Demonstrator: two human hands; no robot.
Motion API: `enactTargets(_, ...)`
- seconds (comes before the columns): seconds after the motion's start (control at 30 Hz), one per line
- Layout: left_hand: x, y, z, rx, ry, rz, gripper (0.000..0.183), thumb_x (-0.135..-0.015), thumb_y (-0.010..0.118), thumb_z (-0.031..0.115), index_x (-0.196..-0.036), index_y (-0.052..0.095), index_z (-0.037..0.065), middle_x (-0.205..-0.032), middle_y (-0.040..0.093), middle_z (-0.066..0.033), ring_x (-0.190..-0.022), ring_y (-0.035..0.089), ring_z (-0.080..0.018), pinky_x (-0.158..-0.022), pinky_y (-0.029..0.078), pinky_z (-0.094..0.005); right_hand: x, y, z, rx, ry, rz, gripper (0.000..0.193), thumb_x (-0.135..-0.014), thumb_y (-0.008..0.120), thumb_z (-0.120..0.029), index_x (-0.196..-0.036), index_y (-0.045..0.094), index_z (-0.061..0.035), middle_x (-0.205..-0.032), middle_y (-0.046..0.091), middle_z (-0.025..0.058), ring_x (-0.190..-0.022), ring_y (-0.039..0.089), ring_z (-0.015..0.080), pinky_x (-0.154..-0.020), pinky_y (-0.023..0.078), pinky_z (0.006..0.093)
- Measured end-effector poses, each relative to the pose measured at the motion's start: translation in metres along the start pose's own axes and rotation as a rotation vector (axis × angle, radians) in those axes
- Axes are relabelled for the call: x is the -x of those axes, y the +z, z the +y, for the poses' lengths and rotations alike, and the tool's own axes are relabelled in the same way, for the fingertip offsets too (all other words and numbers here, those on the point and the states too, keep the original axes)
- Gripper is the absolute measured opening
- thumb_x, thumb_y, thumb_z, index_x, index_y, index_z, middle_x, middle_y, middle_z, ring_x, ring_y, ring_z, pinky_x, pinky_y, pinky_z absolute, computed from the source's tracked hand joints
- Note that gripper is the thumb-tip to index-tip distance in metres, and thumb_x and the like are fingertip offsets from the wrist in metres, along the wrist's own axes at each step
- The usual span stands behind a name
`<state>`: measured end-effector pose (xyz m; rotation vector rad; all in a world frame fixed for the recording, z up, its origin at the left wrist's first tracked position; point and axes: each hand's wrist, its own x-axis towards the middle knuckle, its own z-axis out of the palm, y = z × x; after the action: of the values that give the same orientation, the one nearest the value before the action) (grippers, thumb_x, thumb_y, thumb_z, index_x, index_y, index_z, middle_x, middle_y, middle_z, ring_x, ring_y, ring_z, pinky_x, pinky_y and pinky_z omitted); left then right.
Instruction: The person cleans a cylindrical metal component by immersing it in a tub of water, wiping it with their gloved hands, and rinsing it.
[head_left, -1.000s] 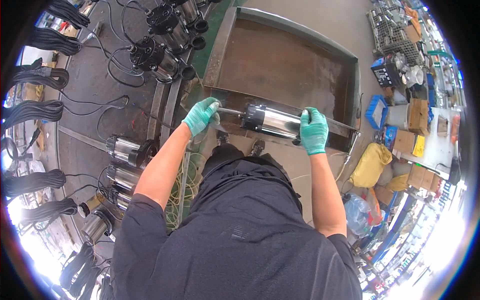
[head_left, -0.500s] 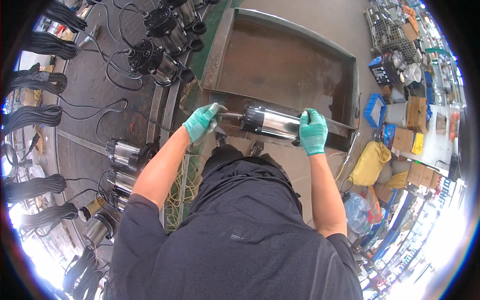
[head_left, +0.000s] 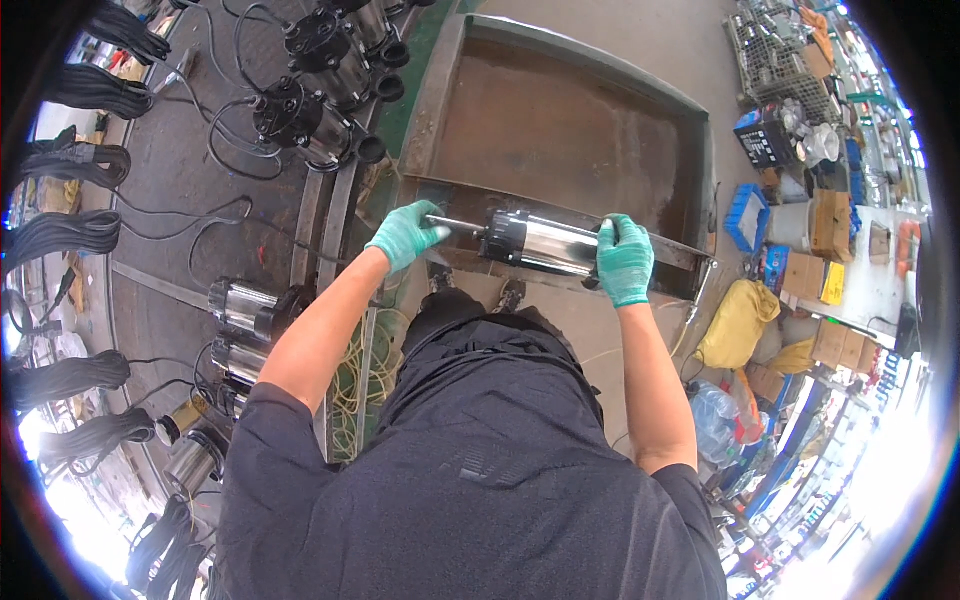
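Observation:
A shiny steel pump body (head_left: 550, 245) with a black ribbed end lies level in front of me, over the near edge of a metal tray. My right hand (head_left: 625, 262), in a green glove, is closed round its right end. From the black end a thin metal rod (head_left: 458, 224) sticks out to the left. My left hand (head_left: 408, 236), gloved alike, pinches the tip of that rod between fingers and thumb. Whether the rod is a shaft of the pump or a separate piece I cannot tell.
The rusty shallow tray (head_left: 560, 120) spreads beyond the pump. On the left bench (head_left: 160, 200) stand finished-looking pumps (head_left: 305, 125), more steel cylinders (head_left: 245, 305) and bundled black cables (head_left: 70, 235). To the right are a blue crate (head_left: 748, 218), a yellow sack (head_left: 738, 325) and cardboard boxes (head_left: 832, 225).
My left hand has turned slightly and shifted a little left, and more of the rod shows now. The pump body and my right hand have barely moved.

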<state>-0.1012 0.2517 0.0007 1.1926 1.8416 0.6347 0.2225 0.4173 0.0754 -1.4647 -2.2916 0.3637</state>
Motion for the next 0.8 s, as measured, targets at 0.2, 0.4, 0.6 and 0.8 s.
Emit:
enactTargets(0.2,0.007,-0.013,0.005,0.656,-0.280,-0.208,0.044,-0.103,0.056,0.025,-0.141,0.048,0.003,-0.089,0.066,-0.0072,-0.068,0.064,-0.0116,-0.051,0.049,-0.0202,0.000,-0.001,-0.001,0.002,0.007,0.000,0.014,-0.093,0.064,-0.019,-0.095,0.071,-0.0076,-0.080,0.067,0.0139,-0.082,0.063,0.0335,-0.076,0.052,0.0448)
enactTargets(0.4,0.002,-0.005,0.001,0.631,-0.038,-0.116,0.057,-0.097,0.056,-0.001,-0.151,0.040,0.009,-0.098,0.069,-0.0071,-0.074,0.068,-0.0164,-0.065,0.056,-0.0291,-0.001,-0.001,-0.001,0.023,0.003,-0.010,0.014,-0.093,0.064,-0.020,-0.095,0.071,-0.0077,-0.080,0.067,0.0138,-0.082,0.063,0.0336,-0.077,0.052,0.0446)
enactTargets(0.6,-0.011,-0.018,0.010,0.000,-0.069,-0.215,0.042,-0.098,0.064,0.014,-0.139,0.057,0.009,-0.087,0.069,-0.0035,-0.066,0.061,-0.0103,-0.061,0.051,-0.0272,-0.001,-0.001,-0.001,0.018,0.027,-0.026,0.015,-0.093,0.064,-0.020,-0.095,0.071,-0.0078,-0.079,0.067,0.0136,-0.084,0.063,0.0334,-0.078,0.052,0.0448)
enactTargets(0.8,0.002,-0.030,0.012,0.919,-0.281,-0.400,0.047,-0.098,0.067,0.021,-0.144,0.056,0.015,-0.084,0.063,-0.0001,-0.062,0.048,-0.0057,-0.055,0.042,-0.0198,-0.001,-0.002,-0.003,0.015,0.018,-0.029,0.014,-0.093,0.064,-0.020,-0.094,0.071,-0.0080,-0.079,0.067,0.0134,-0.084,0.063,0.0334,-0.078,0.052,0.0448)
